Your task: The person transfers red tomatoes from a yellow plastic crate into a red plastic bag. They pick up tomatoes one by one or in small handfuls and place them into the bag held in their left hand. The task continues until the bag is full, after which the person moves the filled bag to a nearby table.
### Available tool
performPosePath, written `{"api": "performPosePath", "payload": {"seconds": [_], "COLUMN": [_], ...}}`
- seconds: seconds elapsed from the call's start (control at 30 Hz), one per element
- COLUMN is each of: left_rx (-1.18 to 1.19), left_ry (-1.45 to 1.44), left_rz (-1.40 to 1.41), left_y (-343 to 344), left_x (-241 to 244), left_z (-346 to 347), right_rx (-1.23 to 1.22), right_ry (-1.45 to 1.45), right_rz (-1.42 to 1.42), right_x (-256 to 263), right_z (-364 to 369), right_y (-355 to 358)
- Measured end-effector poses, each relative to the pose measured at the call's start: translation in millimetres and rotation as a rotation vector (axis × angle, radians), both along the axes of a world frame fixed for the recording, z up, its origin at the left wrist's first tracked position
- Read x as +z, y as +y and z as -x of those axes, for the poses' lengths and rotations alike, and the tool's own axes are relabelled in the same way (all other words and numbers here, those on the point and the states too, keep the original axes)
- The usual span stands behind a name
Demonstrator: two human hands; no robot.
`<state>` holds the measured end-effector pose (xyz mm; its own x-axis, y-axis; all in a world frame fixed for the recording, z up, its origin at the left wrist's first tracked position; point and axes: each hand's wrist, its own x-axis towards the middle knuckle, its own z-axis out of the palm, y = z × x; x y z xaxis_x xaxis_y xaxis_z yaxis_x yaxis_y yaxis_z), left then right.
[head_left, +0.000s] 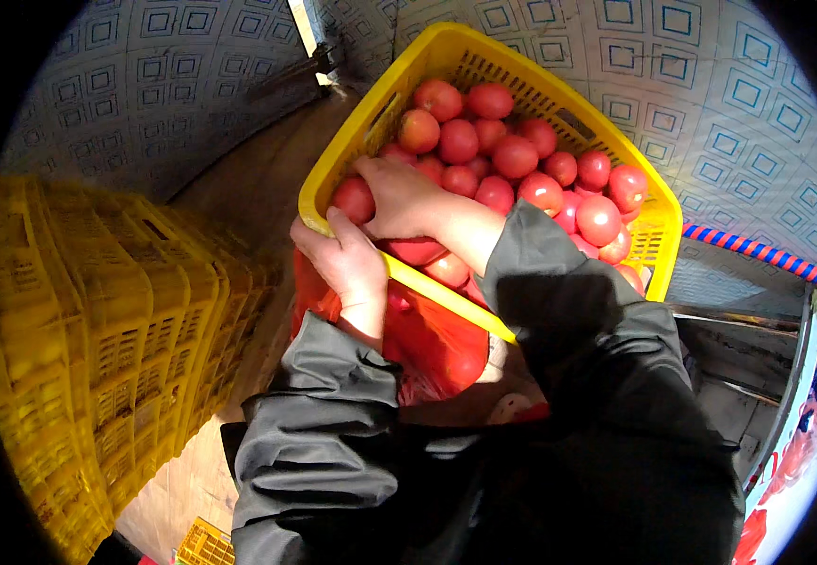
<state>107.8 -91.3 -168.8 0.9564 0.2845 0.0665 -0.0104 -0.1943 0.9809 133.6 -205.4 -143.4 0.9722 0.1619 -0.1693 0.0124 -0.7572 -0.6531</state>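
Observation:
A yellow plastic crate [479, 291] stands tilted before me, holding many red tomatoes [514, 157]. My right hand [402, 199] reaches into its near left corner, fingers curled around one tomato [352, 200]; some fingertips are hidden. At that same corner my left hand [349, 263] grips the rim, thumb on the inner side and fingers outside. Below the rim hangs a red plastic bag [436, 346] with round shapes showing through it. Whether my left fingers also hold the bag is hidden.
Stacked yellow crates [147, 339] rise on the left, above a wood-patterned floor [182, 473]. Patterned sheeting [662, 63] lines the far side. A red-and-blue wrapped bar [761, 256] and a metal-edged frame [740, 319] are on the right. A small yellow basket [205, 545] sits at lower left.

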Motion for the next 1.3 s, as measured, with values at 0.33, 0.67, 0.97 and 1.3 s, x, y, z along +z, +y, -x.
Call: {"api": "performPosePath", "payload": {"seconds": [0.33,0.67,0.97,1.3], "left_rx": [0.003,0.022,0.003,0.022], "left_ry": [0.029,-0.001,-0.004,0.031], "left_rz": [-0.006,-0.002,0.017,-0.04], "left_y": [-3,0,-4,-1], "left_x": [7,3,7,8], "left_z": [0,-1,1,1], "right_rx": [0.047,-0.084,-0.359,-0.415], "right_ry": [-0.182,-0.097,-0.131,-0.473], "right_rz": [-0.102,-0.09,0.063,0.802], "right_x": [-11,-7,2,17], "right_z": [-1,6,1,34], "right_y": [-12,-34,-3,-145]}}
